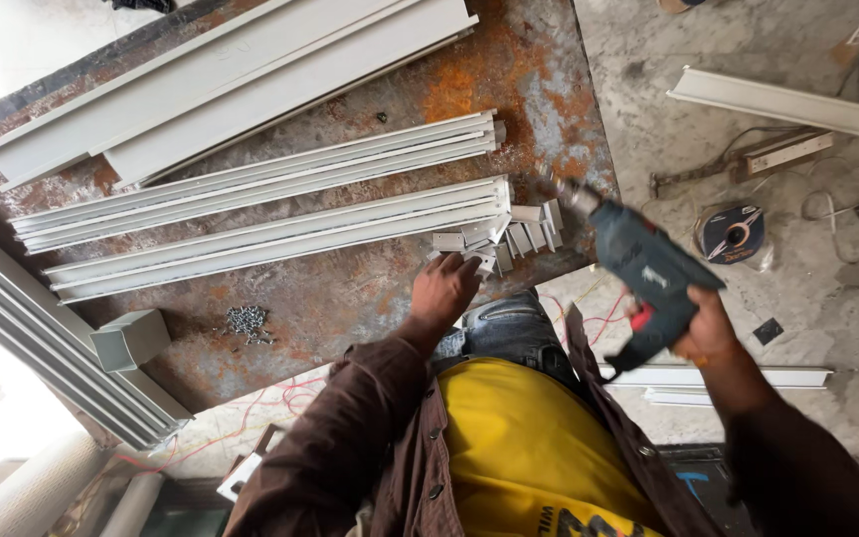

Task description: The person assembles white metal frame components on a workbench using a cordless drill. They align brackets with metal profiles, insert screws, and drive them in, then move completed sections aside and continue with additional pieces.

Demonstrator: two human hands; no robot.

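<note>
**Drill in right hand, left hand on the short offcuts**

Right hand (710, 333) holds the drill (645, 270), fingers wrapped tight round the grip. Drill sits off the table's right edge, over the floor. Long axis runs diagonal: grip near-right, bit (567, 191) far-left, tip just over the rusty table (370, 298) corner, aimed roughly at the right ends of the white strips.

Left hand (442, 290) is down on the table at the near edge, fingers curled onto one small white offcut (476, 261); can't tell if it's a pinch or just a press, fingertips are hidden. It's the nearer hand to the cluster of short offcuts (524, 234), which lie just right and far of it, between hand and drill bit.

Two bundles of long white strips (270, 234) lie side by side, long axis left-to-right, slightly tilted far at the right end. Their right ends stop just beside the offcuts. Wider white channels (241, 85) lie further back, same heading.

Left of the hand: a pile of screws (248, 320), then a grey square tube piece (131, 339). On the floor right: a spool of wire (731, 234), apart from the drill.
</note>
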